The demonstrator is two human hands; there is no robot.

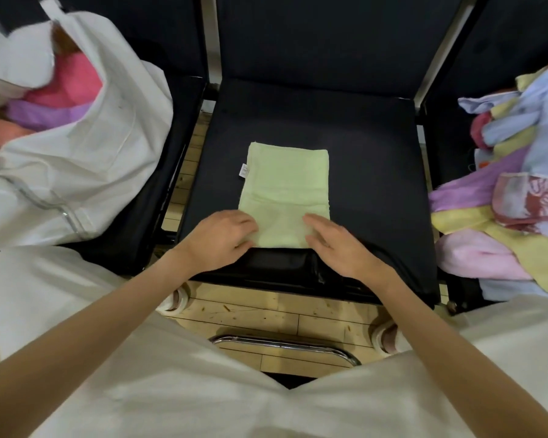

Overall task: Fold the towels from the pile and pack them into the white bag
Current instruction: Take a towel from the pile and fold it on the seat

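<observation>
Towel [287,191], pale green and folded into a rectangle, is lying flat on the dark seat of the middle chair [377,172], with a small white label sticking out of its left edge. Both hands are resting on its near end. The left hand [222,240] is lying on the near left corner with its fingers loosely curled over the edge. The right hand [337,245] is lying on the near right corner with fingers straight and spread, pressing the cloth down. Neither hand is lifting the towel.

To the left, the white bag [86,153] is sitting open on another seat, with pink, purple and orange folded cloth showing inside. To the right, the pile [516,197] of unfolded towels in blue, yellow, purple and pink is sprawling on a third seat. Below, white trousers and a wooden floor [266,314] are showing.
</observation>
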